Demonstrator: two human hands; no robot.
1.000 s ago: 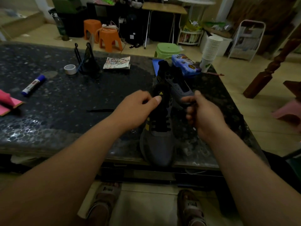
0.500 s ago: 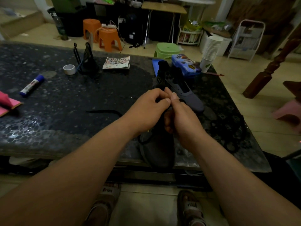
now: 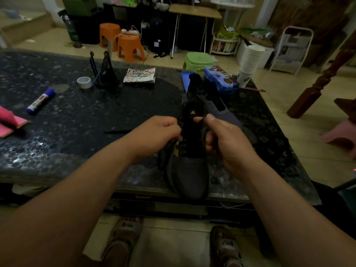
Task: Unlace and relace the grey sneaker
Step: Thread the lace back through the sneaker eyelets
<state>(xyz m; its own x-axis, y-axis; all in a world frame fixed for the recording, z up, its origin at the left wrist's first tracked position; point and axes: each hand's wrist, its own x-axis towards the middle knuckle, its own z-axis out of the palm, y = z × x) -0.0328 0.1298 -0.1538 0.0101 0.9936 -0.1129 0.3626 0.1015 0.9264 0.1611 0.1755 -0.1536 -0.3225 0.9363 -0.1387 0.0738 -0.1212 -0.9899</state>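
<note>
At the far left of the desk (image 3: pixel 57 151) a marker (image 3: pixel 40 101) and a tape (image 3: pixel 84 82) lie unused, and nearer the middle a loose black strip (image 3: pixel 117 131), perhaps a spare lace, lies flat. The left hand (image 3: pixel 159 135) is curled at the left side of the sneaker (image 3: pixel 187 174) and seems to pinch the lace (image 3: pixel 162 160), which hangs in a slack loop just beside the shoe. The sneaker stands at the near edge with its toe toward the person and its tongue (image 3: pixel 191 114) up between the two hands. The right hand (image 3: pixel 227 139) pinches a dark strand of lace between thumb and forefinger beside the tongue. Black lacing appears to cross the lower rows, so the work is at the top eyelets. The dim picture does not show whether this is early unlacing or late relacing. Just behind, a second shoe (image 3: pixel 219 106) shows bare eyelets.
</note>
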